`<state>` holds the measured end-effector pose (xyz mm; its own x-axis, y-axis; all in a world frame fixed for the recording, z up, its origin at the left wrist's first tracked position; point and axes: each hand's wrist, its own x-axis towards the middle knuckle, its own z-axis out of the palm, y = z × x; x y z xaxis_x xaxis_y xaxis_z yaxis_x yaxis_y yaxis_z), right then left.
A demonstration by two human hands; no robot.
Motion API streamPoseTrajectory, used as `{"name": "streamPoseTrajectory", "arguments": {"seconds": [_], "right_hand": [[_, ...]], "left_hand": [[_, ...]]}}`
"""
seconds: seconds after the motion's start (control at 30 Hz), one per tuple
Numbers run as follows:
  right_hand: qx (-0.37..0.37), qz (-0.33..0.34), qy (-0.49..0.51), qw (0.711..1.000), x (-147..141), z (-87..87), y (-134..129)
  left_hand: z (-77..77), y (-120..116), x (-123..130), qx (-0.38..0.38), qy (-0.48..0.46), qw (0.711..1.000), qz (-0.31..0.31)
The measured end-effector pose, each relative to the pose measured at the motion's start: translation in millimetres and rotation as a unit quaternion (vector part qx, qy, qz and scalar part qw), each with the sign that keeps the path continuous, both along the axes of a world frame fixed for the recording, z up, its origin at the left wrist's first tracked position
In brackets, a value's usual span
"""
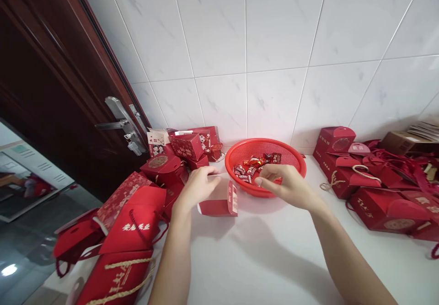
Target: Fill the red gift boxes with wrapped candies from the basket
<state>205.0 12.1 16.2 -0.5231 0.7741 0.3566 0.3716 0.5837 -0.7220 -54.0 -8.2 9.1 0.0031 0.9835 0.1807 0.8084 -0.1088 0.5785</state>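
Against a white tiled wall (219, 30), on a white counter (240, 259), sits a round red plastic mesh basket (247, 152) with small wrapped sweets (243, 177) in its bottom. Our right hand (286, 184) hangs over the basket's near right side, its fingers curled loosely toward the thumb; we see nothing in them, but their tips merge with the wrappers behind, so we cannot be sure. Just left of the basket, a red cardboard box (216, 209) rests on the counter, its pale inside facing up and a printed panel on its right. Our left hand (199, 185) reaches over the far left part of this box with fingers gently bent; whether they grip the cardboard or only hover by it, we cannot tell. More red gift boxes (163, 163) crowd the left end, and a second group of gift boxes (387, 209) stands well to the right.

To work neatly, we judge, the left fingers should steady the box lightly by its wall, as thin cardboard could slide or buckle. The right fingers would do best to come at the sweets from above, pinch each mid-wrapper, and lift clear of the basket's rim without tipping it.
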Motion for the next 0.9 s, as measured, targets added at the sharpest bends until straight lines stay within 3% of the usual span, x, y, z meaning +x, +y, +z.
{"name": "streamPoseTrajectory", "arguments": {"seconds": [0.17, 0.4, 0.67, 0.77, 0.9], "right_hand": [[-0.026, -0.015, -0.154, 0.988, -19, -13.8, -4], [-0.039, -0.004, -0.301, 0.953, -4, -10.3, -5], [-0.067, -0.003, -0.363, 0.929, 16, -7.4, 7], [-0.069, 0.004, -0.386, 0.920, 20, -6.6, 9], [-0.033, 0.044, -0.369, 0.928, 21, -3.7, 4]], "left_hand": [[-5.6, -3, 32, -0.040, -0.023, 0.992, -0.118], [-20.1, 5, 43, -0.117, -0.054, 0.979, -0.160], [-29.3, 18, 40, -0.187, -0.004, 0.968, -0.170], [-27.2, 16, 38, -0.233, 0.048, 0.951, -0.197], [-21.9, 12, 38, -0.288, 0.109, 0.929, -0.205]]}}
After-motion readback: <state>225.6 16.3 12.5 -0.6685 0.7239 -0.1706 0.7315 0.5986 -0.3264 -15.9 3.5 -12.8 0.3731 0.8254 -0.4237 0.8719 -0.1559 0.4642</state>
